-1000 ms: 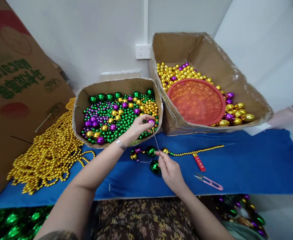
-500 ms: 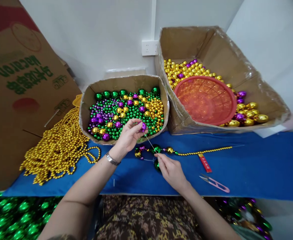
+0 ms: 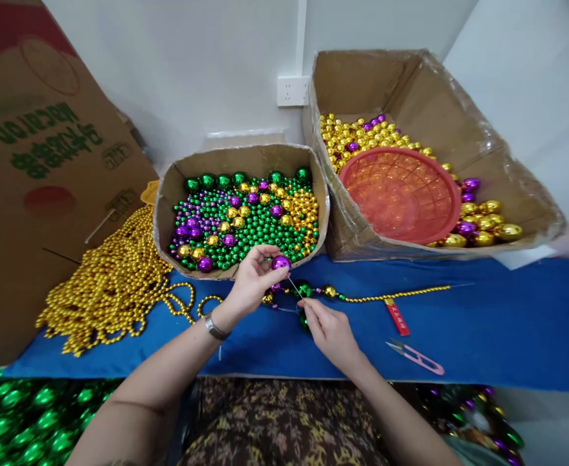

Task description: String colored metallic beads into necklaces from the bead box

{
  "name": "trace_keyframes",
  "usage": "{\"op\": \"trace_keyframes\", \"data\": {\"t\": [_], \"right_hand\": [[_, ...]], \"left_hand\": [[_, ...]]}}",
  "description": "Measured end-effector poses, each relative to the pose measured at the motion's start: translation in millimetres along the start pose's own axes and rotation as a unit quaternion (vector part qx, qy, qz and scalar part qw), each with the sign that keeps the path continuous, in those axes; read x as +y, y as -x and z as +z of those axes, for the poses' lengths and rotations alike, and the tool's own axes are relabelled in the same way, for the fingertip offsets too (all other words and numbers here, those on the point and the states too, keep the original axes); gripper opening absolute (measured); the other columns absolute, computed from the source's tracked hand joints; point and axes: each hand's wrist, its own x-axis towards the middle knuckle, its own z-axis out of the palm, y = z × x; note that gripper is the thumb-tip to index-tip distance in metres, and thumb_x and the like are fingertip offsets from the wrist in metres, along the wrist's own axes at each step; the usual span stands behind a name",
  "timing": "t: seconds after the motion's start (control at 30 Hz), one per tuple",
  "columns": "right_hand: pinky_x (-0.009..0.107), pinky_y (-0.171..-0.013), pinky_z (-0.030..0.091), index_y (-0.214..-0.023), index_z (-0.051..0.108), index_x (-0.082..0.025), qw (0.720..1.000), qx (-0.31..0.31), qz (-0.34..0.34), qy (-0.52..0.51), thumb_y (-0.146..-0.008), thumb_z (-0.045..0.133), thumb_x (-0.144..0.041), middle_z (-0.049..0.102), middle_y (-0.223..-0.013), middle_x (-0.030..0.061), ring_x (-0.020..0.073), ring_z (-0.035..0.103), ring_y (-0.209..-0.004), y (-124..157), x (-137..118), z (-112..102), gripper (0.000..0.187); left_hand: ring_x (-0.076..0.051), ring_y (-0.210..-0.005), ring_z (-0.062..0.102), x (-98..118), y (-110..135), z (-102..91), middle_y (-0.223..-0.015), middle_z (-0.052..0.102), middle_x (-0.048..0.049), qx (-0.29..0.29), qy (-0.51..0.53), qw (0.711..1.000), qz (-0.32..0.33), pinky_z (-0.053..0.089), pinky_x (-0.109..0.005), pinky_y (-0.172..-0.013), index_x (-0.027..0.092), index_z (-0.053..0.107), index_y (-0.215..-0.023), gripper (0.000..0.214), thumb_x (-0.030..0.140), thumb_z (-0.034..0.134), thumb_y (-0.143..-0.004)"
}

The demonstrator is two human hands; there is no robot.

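Note:
My left hand (image 3: pixel 255 279) pinches a shiny purple bead (image 3: pixel 281 262) just in front of the smaller box's near edge. From the bead, a thin straight cord (image 3: pixel 292 283) runs down to my right hand (image 3: pixel 330 333), whose fingertips are closed on it. Whether its tip is a stiff needle I cannot tell. Behind and below the fingers lies a bead strand with a green bead (image 3: pixel 305 288), a gold bead (image 3: pixel 329 291) and small purple ones. A row of tiny gold beads (image 3: pixel 395 294) extends it to the right, ending in a fine bare line.
A cardboard box (image 3: pixel 240 155) holds mixed green, purple and gold beads. A larger box (image 3: pixel 362 77) holds gold and purple beads and a red basket (image 3: pixel 401 194). Gold bead chains (image 3: pixel 104 285) heap at left. Pink thread snips (image 3: pixel 416 358) and a red packet (image 3: pixel 397 317) lie at right.
My left hand has lowered slightly with the purple bead, bringing it nearer my right hand. The visible stretch of cord between them is shorter.

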Motion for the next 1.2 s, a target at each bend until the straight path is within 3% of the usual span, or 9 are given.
{"op": "trace_keyframes", "data": {"t": [0.2, 0.43, 0.6, 0.83, 0.97, 1.03, 1.07, 1.13, 1.2], "right_hand": [[0.026, -0.078, 0.056, -0.110, 0.063, -0.018, 0.999, 0.017, -0.026, 0.013, -0.099, 0.038, -0.020, 0.075, -0.101, 0.0074, 0.0171, 0.073, -0.088, 1.8, 4.5, 3.3, 0.027], [0.027, -0.077, 0.058, -0.111, 0.062, -0.018, 0.998, 0.051, -0.041, 0.021, -0.099, 0.038, -0.020, 0.075, -0.097, 0.0074, 0.0172, 0.073, -0.086, 2.0, 8.3, 5.4, 0.027], [0.027, -0.076, 0.058, -0.109, 0.062, -0.018, 0.996, 0.070, -0.056, 0.023, -0.099, 0.038, -0.020, 0.075, -0.096, 0.0078, 0.0174, 0.073, -0.086, 3.4, 8.6, 5.4, 0.026], [0.027, -0.077, 0.058, -0.109, 0.062, -0.018, 0.996, 0.067, -0.056, 0.017, -0.098, 0.039, -0.018, 0.075, -0.097, 0.0076, 0.0170, 0.073, -0.086, 0.5, 4.0, 3.2, 0.025], [0.026, -0.077, 0.058, -0.107, 0.062, -0.017, 0.996, 0.075, -0.038, 0.017, -0.098, 0.040, -0.018, 0.075, -0.097, 0.0077, 0.0169, 0.073, -0.085, -0.6, 3.3, -0.3, 0.024], [0.025, -0.075, 0.057, -0.104, 0.062, -0.017, 0.996, 0.084, -0.029, 0.027, -0.098, 0.040, -0.019, 0.075, -0.094, 0.0078, 0.0173, 0.073, -0.083, -0.5, 4.5, -1.8, 0.023], [0.025, -0.074, 0.057, -0.102, 0.062, -0.017, 0.995, 0.089, -0.028, 0.032, -0.098, 0.040, -0.020, 0.075, -0.093, 0.0078, 0.0175, 0.073, -0.081, -0.3, 5.1, -2.3, 0.022], [0.025, -0.071, 0.056, -0.100, 0.062, -0.017, 0.994, 0.094, -0.027, 0.041, -0.099, 0.040, -0.020, 0.075, -0.091, 0.0076, 0.0175, 0.073, -0.079, 0.2, 6.1, -2.3, 0.022], [0.025, -0.070, 0.055, -0.099, 0.062, -0.018, 0.994, 0.093, -0.026, 0.045, -0.099, 0.039, -0.020, 0.075, -0.092, 0.0073, 0.0175, 0.073, -0.079, 1.0, 6.4, -1.6, 0.023]], "left_hand": [[-0.013, -0.083, 0.063, -1.5, 1.9, -1.8, -0.099, 0.060, -0.0025, 0.005, 0.010, 1.000, 0.004, 0.058, -0.030, -0.074, 0.019, 0.058, -0.099, 0.041, 0.022, 0.082, -0.066], [-0.014, -0.091, 0.064, -5.3, 6.6, -1.5, -0.102, 0.062, -0.0038, -0.005, -0.033, 0.994, 0.104, 0.054, -0.026, -0.078, 0.020, 0.057, -0.101, 0.044, 0.018, 0.083, -0.065], [-0.017, -0.095, 0.064, -3.6, 6.8, 1.2, -0.101, 0.060, -0.0020, 0.009, -0.002, 0.997, 0.080, 0.055, -0.030, -0.079, 0.021, 0.056, -0.100, 0.046, 0.020, 0.084, -0.063], [-0.017, -0.095, 0.064, -8.8, 12.0, -0.1, -0.102, 0.064, -0.0045, -0.030, -0.019, 0.997, 0.075, 0.054, -0.029, -0.081, 0.020, 0.056, -0.102, 0.046, 0.020, 0.083, -0.065], [-0.020, -0.103, 0.063, -1.4, -7.6, -8.6, -0.108, 0.065, -0.0091, -0.093, -0.125, 0.983, 0.097, 0.053, -0.032, -0.084, 0.020, 0.054, -0.114, 0.034, 0.034, 0.066, -0.084], [-0.021, -0.102, 0.062, 4.5, -30.8, -12.3, -0.109, 0.065, -0.0100, -0.091, -0.271, 0.951, 0.116, 0.052, -0.033, -0.082, 0.019, 0.056, -0.115, 0.028, 0.036, 0.051, -0.093], [-0.021, -0.101, 0.061, 6.2, -44.1, -13.4, -0.109, 0.065, -0.0101, -0.086, -0.380, 0.913, 0.123, 0.051, -0.035, -0.083, 0.018, 0.058, -0.113, 0.026, 0.033, 0.050, -0.093], [-0.025, -0.103, 0.059, 5.9, -69.6, -13.5, -0.105, 0.066, -0.0120, -0.093, -0.585, 0.798, 0.114, 0.048, -0.038, -0.087, 0.015, 0.062, -0.104, 0.019, 0.023, 0.053, -0.090], [-0.029, -0.105, 0.056, 0.8, -88.8, -11.4, -0.098, 0.066, -0.0142, -0.105, -0.681, 0.719, 0.093, 0.047, -0.040, -0.086, 0.013, 0.065, -0.093, 0.014, 0.011, 0.053, -0.084]]}}
